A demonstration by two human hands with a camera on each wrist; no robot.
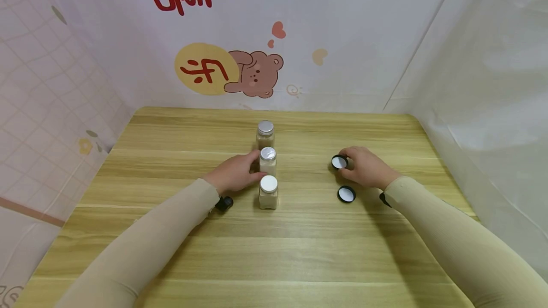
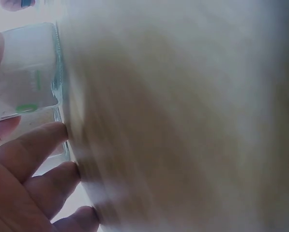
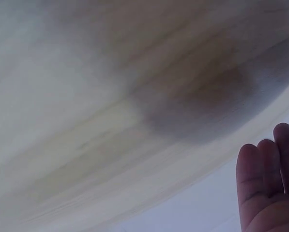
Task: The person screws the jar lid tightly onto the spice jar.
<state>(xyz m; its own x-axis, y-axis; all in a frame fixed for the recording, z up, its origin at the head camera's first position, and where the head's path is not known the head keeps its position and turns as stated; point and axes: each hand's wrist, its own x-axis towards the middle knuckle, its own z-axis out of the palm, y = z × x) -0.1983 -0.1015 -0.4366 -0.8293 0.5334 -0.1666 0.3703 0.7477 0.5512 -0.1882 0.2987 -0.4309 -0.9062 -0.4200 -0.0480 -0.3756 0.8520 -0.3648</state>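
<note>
Three small clear jars stand in a line from back to front: a back jar (image 1: 265, 134) with a silver top and brownish contents, a middle jar (image 1: 268, 160) with a shiny pale top, and a front jar (image 1: 268, 193) with a white top. My left hand (image 1: 234, 173) grips the middle jar from its left side, thumb toward the front. In the left wrist view, fingers (image 2: 35, 150) curve beside a clear glass jar (image 2: 25, 67). To the right, my right hand (image 1: 364, 166) pinches a black-rimmed lid (image 1: 339, 162) with a white inside, low over the table.
A second black-rimmed lid (image 1: 346, 194) lies on the wooden table (image 1: 274, 255), just in front of the right hand. Black wrist cameras sit under both sleeves. A white printed cloth (image 1: 342, 37) hangs behind the table and along its sides.
</note>
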